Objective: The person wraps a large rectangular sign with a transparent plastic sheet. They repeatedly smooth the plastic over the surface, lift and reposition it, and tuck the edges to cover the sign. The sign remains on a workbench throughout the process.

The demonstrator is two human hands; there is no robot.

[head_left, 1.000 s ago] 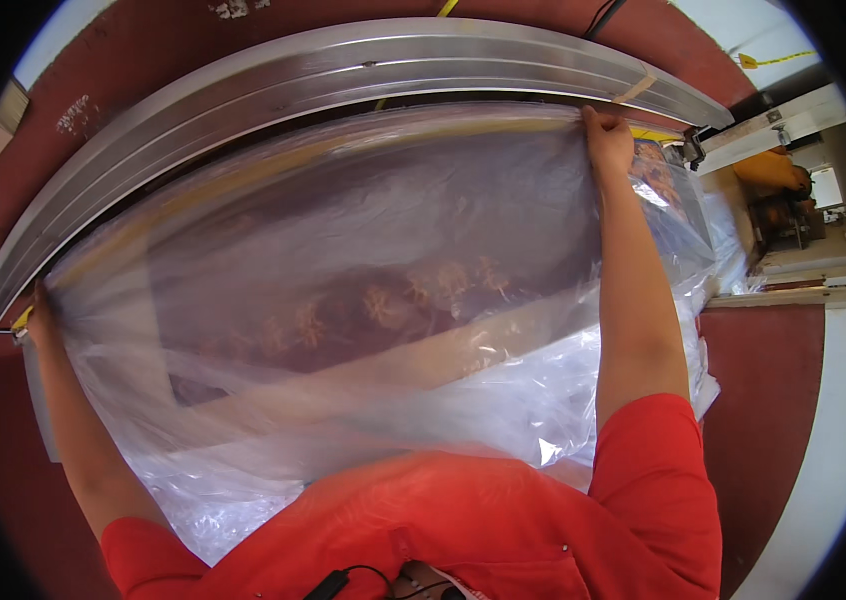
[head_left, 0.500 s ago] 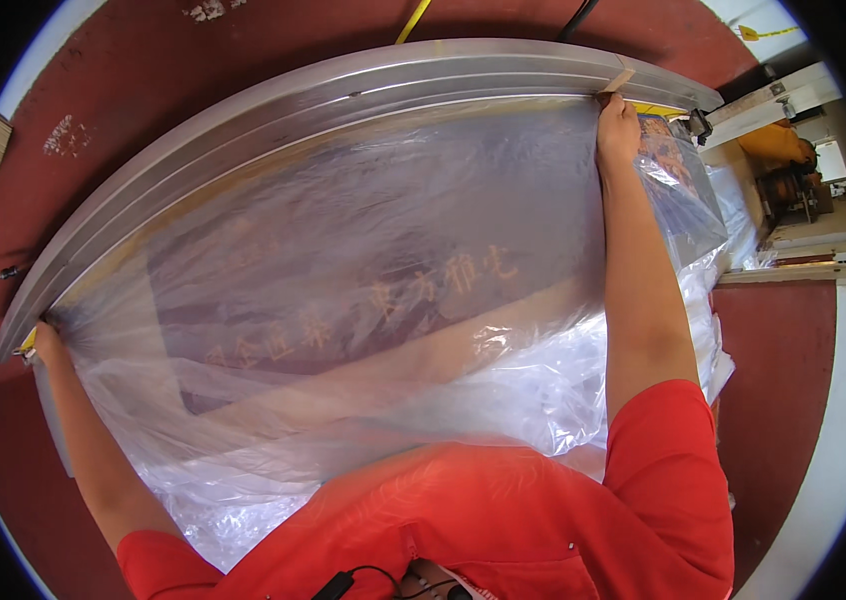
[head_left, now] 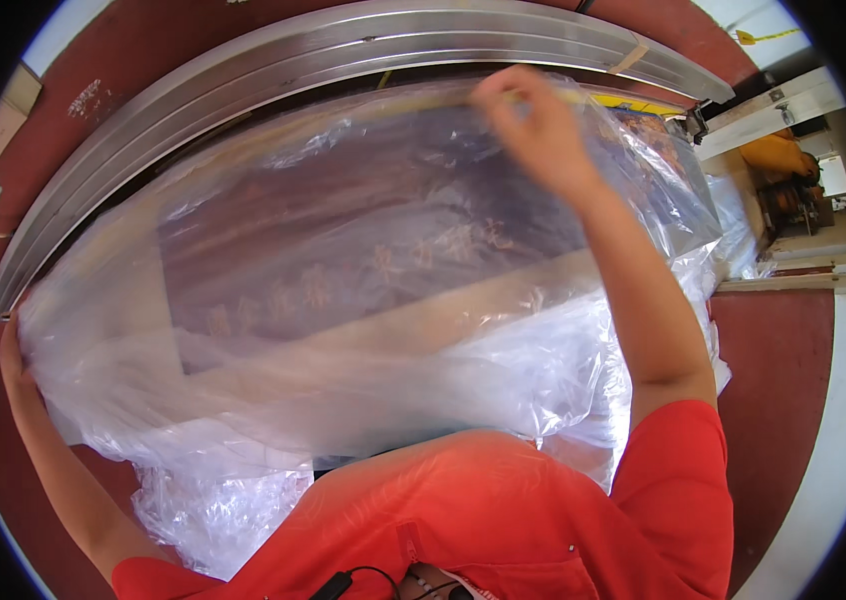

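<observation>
A large sheet of clear plastic film lies wrinkled over a wide flat panel with a dark printed area showing through. My right hand is over the film's far edge, right of centre, fingers bent and smeared by motion; whether it grips the film is unclear. At the far left, my left hand is by the film's edge, near the end of a long metal rail. Its fingers are mostly hidden. The ribbed silver rail runs beyond the panel, with a dark gap between them.
A strip of brown tape crosses the rail near its right end. A yellow strip runs along the panel's far right edge. More bunched film hangs at the near side. The floor is red, and a pale wooden beam stands at right.
My right hand has left the rail's right end and moved left over the film. The film's far edge has come away from the rail, leaving a gap. My left hand has shifted slightly left.
</observation>
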